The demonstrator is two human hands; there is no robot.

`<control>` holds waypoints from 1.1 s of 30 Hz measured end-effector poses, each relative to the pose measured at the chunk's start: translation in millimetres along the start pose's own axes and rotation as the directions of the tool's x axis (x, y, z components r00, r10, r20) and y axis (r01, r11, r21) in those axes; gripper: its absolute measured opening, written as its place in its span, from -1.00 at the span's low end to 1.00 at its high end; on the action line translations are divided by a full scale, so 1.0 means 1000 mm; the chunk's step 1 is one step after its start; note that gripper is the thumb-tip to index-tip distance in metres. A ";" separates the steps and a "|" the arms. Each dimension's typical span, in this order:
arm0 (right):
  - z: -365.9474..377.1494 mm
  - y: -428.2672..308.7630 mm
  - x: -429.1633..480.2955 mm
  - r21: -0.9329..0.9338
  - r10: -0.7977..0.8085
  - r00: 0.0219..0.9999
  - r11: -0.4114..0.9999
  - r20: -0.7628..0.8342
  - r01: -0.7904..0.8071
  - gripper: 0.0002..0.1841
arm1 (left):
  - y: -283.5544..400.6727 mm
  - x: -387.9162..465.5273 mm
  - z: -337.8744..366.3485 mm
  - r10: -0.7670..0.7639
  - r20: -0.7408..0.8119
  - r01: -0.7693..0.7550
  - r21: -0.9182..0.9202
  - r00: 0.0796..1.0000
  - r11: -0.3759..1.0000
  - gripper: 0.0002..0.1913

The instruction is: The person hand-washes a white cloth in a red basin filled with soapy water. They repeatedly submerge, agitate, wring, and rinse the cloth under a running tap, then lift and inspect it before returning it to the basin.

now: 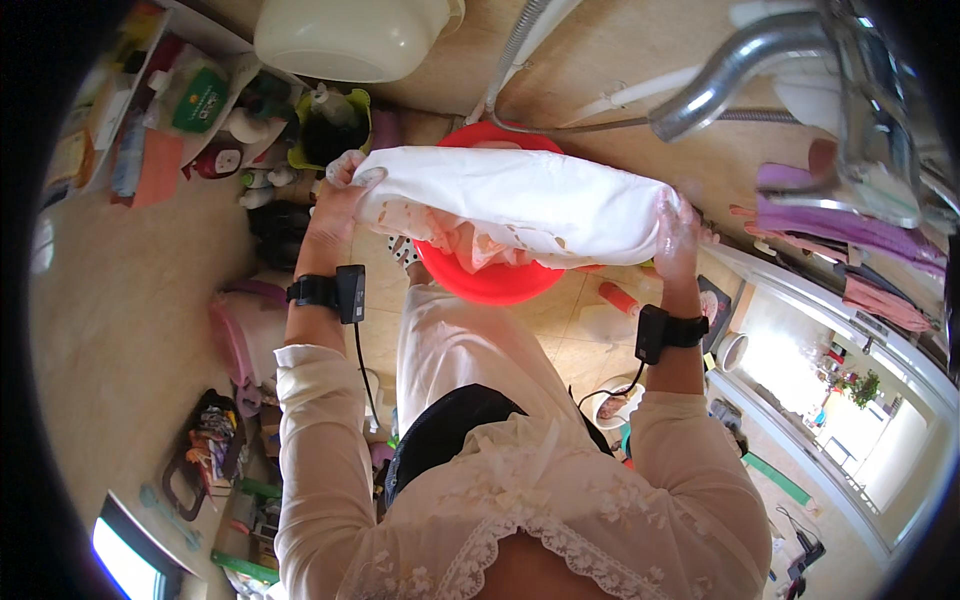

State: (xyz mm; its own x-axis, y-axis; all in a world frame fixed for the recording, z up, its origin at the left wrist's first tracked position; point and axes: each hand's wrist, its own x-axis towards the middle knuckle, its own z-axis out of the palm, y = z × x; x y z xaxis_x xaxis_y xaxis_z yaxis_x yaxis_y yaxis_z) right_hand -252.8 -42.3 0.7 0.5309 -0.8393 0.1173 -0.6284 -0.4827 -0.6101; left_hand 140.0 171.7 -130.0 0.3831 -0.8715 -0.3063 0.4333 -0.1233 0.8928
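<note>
A white cloth (517, 187) is stretched level between my two hands, out in front of my chest. My left hand (349, 184) grips its left end, and my right hand (673, 225) grips the right end; the right one looks wet, with what may be suds on it. Along the cloth's lower side hangs a thinner edge with small cut-out holes, orange-tinted where it overlaps the basin. Directly below is a red plastic basin (491, 289), partly hidden by the cloth. Its contents are mostly covered. Each wrist wears a black strap with a small box.
A chrome shower fitting (742, 64) juts in at upper right, its hose along the wall. A cream basin (352, 37) hangs at the top. Shelves with bottles (199, 97) stand left, near a green bucket (330, 127). A red bottle (618, 298) lies on the tiled floor.
</note>
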 end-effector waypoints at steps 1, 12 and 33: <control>-0.007 0.000 -0.002 -0.109 -0.082 0.996 0.991 -0.035 0.078 -0.72 | 0.007 -0.005 0.003 -0.022 0.023 0.021 0.013 0.999 1.000 -0.87; -0.035 0.028 -0.013 0.738 0.394 0.911 0.579 0.119 -0.346 -0.67 | 0.045 -0.045 0.027 -0.100 0.088 0.085 0.157 0.991 0.984 -0.89; -0.028 0.074 0.037 0.906 0.435 0.842 0.122 0.319 -0.406 -0.43 | -0.082 -0.134 0.115 0.346 0.478 -0.560 0.806 0.807 0.193 -0.75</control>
State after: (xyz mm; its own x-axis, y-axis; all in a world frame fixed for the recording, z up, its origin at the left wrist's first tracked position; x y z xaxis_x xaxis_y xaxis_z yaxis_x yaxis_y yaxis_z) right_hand -295.9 -116.0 -18.2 0.3550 -0.8369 -0.4167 0.2229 0.5087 -0.8316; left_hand -40.6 244.3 -123.8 0.0691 -0.9732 0.2194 -0.7879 0.0816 0.6104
